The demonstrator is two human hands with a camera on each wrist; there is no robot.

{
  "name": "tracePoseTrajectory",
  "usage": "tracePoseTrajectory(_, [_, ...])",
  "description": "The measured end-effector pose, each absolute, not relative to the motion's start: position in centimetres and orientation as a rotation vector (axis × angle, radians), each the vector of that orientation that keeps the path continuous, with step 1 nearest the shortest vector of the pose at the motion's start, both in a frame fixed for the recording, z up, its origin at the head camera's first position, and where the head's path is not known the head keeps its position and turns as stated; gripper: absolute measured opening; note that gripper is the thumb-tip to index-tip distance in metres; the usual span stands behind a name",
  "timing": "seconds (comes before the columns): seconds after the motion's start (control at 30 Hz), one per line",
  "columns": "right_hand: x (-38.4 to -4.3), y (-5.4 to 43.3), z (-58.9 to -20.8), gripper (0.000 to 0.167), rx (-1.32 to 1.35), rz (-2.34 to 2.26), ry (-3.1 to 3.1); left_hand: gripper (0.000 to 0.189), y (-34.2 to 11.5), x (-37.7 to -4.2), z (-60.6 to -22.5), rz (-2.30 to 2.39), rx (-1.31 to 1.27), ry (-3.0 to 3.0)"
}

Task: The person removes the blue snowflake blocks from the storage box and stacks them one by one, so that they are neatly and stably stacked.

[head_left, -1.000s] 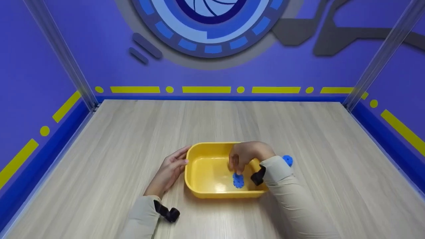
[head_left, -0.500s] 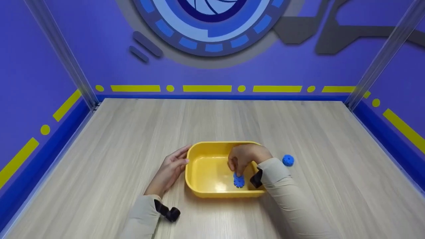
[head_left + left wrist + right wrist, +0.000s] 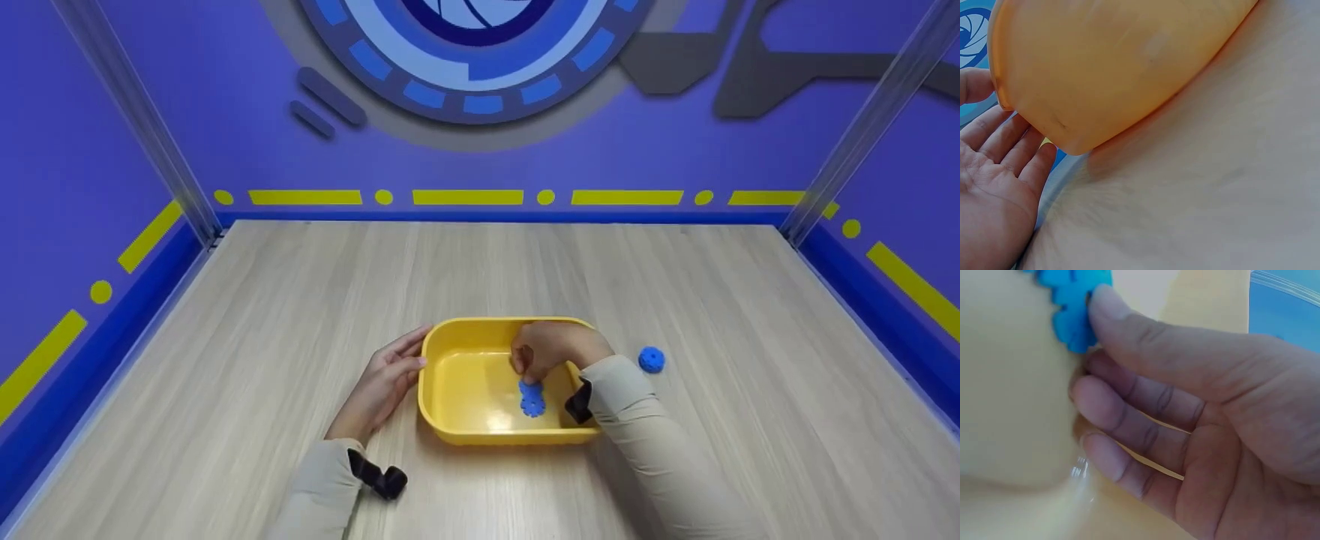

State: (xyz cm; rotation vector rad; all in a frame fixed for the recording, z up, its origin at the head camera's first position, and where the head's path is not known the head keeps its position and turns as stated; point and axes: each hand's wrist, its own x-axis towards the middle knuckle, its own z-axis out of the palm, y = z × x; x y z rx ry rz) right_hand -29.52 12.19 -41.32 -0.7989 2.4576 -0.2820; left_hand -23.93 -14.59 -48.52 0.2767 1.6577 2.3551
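Note:
A yellow plastic tub [image 3: 472, 437] stands on the table between my hands. My left hand [image 3: 384, 386] rests against its left side, thumb tip at the rim and fairly straight fingers along the outer wall [image 3: 1072, 84]. Inside the tub, my right hand [image 3: 551, 351] pinches a blue notched plastic disc piece [image 3: 532, 401] near the floor of the tub. The piece looks like discs joined together. In the right wrist view, the thumb lies on the blue piece [image 3: 1072, 312], and the index finger is hidden behind it.
Another blue notched piece [image 3: 652, 360] lies on the wooden table [image 3: 720, 420], right of the tub. Blue-purple panels [image 3: 480, 169] with yellow marks stand behind and at both sides. Black wrist cameras sit on both sleeves, the right one over the tub's right end.
My right hand has shifted slightly left and away from me inside the tub, with the blue piece. The piece on the table now shows fully beside the sleeve. The left hand stays put.

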Motion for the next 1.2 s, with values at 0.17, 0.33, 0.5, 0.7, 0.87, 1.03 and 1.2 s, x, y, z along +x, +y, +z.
tracePoseTrajectory(0.17, [-29.45,12.28,-41.27,0.013,-0.761,-0.308,2.455,0.063,-14.52,-23.99,-48.48,2.357,0.279,1.655])
tracePoseTrajectory(0.33, [-29.34,12.22,-41.32,0.02,-0.782,-0.282,2.453,0.063,-14.51,-23.98,-48.41,2.359,0.277,1.655])
tracePoseTrajectory(0.5, [-29.31,12.15,-41.23,0.019,-0.797,-0.264,2.447,0.063,-14.54,-24.02,-48.36,2.355,0.287,1.658])
tracePoseTrajectory(0.7, [-29.43,12.21,-41.11,0.02,-0.816,-0.285,2.429,0.064,-14.54,-24.05,-48.35,2.35,0.293,1.657])
tracePoseTrajectory(0.87, [-29.15,12.26,-41.1,0.02,-0.779,-0.326,2.466,0.064,-14.47,-24.03,-48.47,2.36,0.269,1.657])
tracePoseTrajectory(1.03, [-28.97,12.47,-40.78,0.016,-0.744,-0.35,2.498,0.063,-14.41,-24.02,-48.5,2.36,0.245,1.661])
tracePoseTrajectory(1.2, [-29.04,12.91,-40.44,0.013,-0.734,-0.399,2.506,0.063,-14.46,-24.0,-48.46,2.359,0.233,1.663])
